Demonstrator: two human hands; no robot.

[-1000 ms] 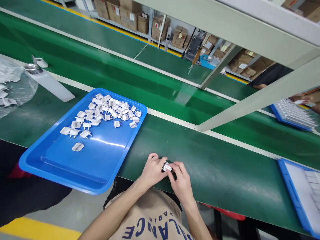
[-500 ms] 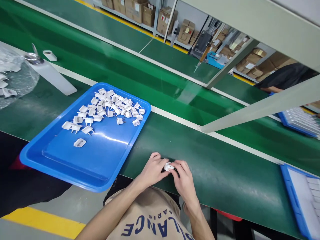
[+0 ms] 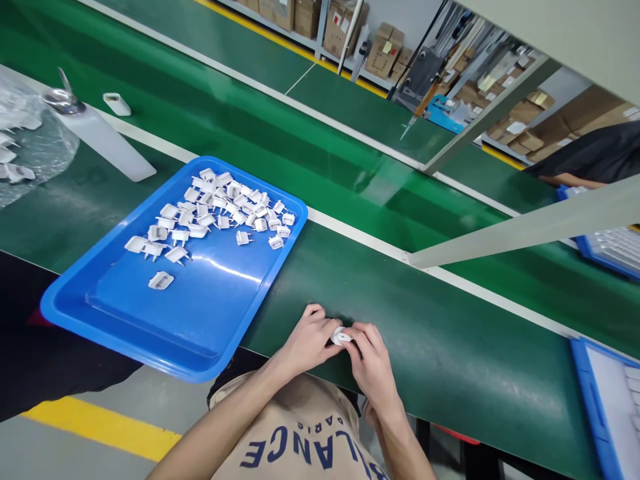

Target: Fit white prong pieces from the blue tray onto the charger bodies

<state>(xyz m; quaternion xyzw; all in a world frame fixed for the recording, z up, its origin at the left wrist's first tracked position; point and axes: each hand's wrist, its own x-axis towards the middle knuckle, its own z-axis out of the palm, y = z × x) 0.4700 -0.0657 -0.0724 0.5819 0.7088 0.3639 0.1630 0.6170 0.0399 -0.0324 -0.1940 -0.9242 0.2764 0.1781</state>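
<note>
Head view, left hand (image 3: 307, 343) over green conveyor belt (image 3: 450, 347), cardboard boxes (image 3: 385, 57) beyond

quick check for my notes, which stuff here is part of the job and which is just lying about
in use:
left hand
right hand
white plug held between them
loose plugs in blue tray

lying about:
plastic bag
white bar
blue-edged tray

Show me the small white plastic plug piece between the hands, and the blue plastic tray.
Small white plastic plug piece (image 3: 341, 336): head view, on its visible middle.
Blue plastic tray (image 3: 125, 341): head view, on its near rim.
</note>
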